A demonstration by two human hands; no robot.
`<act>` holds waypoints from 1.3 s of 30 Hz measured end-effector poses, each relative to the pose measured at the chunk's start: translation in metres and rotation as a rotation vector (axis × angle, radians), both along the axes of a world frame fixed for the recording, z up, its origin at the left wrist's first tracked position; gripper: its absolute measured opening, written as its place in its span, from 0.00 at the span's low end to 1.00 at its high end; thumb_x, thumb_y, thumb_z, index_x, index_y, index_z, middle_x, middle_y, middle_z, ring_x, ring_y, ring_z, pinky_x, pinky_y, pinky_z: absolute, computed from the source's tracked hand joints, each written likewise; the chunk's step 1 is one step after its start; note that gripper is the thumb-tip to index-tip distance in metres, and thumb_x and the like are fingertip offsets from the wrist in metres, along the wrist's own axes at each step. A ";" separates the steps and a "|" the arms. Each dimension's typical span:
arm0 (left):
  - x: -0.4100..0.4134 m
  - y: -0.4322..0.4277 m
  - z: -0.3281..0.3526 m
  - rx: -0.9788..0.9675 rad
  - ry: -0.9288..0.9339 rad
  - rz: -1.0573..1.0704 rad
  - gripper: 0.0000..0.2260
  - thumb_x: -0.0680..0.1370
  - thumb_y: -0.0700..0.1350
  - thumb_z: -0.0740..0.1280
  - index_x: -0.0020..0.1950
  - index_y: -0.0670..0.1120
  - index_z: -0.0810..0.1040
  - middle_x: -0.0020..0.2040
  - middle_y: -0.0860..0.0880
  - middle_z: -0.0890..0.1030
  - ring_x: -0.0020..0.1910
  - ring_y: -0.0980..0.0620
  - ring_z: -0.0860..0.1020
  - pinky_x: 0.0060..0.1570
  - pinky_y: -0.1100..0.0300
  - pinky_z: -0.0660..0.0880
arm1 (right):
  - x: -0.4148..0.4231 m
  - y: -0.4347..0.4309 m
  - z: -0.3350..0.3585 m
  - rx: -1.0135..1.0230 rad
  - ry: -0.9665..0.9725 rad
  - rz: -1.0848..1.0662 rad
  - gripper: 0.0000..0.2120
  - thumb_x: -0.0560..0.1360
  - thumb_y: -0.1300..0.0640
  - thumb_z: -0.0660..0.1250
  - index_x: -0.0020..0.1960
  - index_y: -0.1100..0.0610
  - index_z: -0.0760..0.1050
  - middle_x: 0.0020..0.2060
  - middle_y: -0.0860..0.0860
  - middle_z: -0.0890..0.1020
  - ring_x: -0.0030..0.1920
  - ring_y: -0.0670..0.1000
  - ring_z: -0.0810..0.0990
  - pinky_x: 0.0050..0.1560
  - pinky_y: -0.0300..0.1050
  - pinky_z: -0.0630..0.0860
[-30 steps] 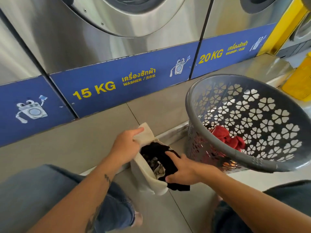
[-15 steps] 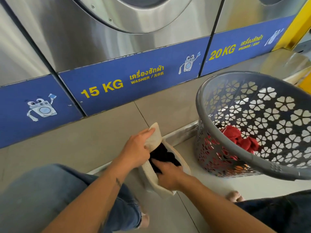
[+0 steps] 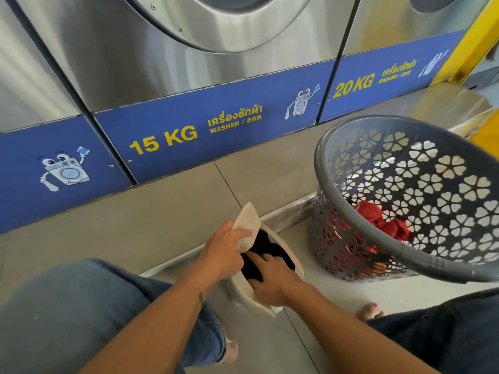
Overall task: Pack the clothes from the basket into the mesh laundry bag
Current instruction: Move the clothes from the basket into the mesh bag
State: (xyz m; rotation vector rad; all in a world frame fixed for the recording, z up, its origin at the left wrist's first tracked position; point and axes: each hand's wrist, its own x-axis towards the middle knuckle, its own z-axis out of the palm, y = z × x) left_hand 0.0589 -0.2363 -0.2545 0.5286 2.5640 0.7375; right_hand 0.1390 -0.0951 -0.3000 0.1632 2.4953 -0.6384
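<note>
Head view, one frame, entries left to right.

- Far left, low: our left knee (image 3: 81, 306) in blue jeans.
- Behind it: a steel washer (image 3: 189, 63) with a blue band (image 3: 216, 125) marked "15 KG".
- Left hand (image 3: 222, 252): fingers clamped on the far-left edge of the bag (image 3: 247, 228), and the thumb lies on top of the mesh. This grip pulls the mouth open, and one corner of the bag stands up above the hand.
- The bag is cream mesh, held low beside the tiled step. We cannot tell whether its bottom rests on the floor.
- Black cloth (image 3: 266, 245): inside the bag and filling the open mouth.
- Right hand (image 3: 272, 279): fingers reach into the mouth and lie on the black cloth with the tips buried in it. We cannot tell whether they pinch it or only press.
- Right of the bag and not touching it: a grey basket (image 3: 432, 265) with flower-shaped holes, tilted with its opening toward us.
- Red clothes (image 3: 378, 217): bunched at the bottom of the basket.
- Far right, behind the basket: a second washer (image 3: 405, 22), marked "20 KG".
</note>
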 end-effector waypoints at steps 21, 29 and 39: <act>0.005 0.012 0.039 0.132 0.166 0.032 0.28 0.73 0.33 0.61 0.73 0.49 0.71 0.64 0.50 0.73 0.56 0.45 0.74 0.56 0.50 0.75 | 0.015 0.058 0.053 0.090 0.014 -0.005 0.35 0.78 0.47 0.61 0.81 0.43 0.52 0.80 0.49 0.59 0.79 0.56 0.55 0.77 0.62 0.57; -0.005 0.018 0.035 0.154 0.137 0.120 0.28 0.75 0.33 0.63 0.73 0.51 0.71 0.68 0.51 0.72 0.63 0.46 0.72 0.61 0.54 0.71 | 0.011 0.082 0.182 -0.161 0.240 -0.014 0.24 0.78 0.57 0.67 0.73 0.46 0.71 0.64 0.46 0.80 0.62 0.46 0.79 0.64 0.43 0.76; -0.020 0.056 0.046 0.262 0.052 0.160 0.28 0.74 0.33 0.62 0.71 0.53 0.73 0.69 0.51 0.73 0.66 0.48 0.72 0.66 0.52 0.71 | -0.049 0.214 0.165 0.111 0.285 -0.256 0.29 0.76 0.57 0.69 0.75 0.49 0.67 0.68 0.56 0.76 0.64 0.55 0.78 0.64 0.51 0.75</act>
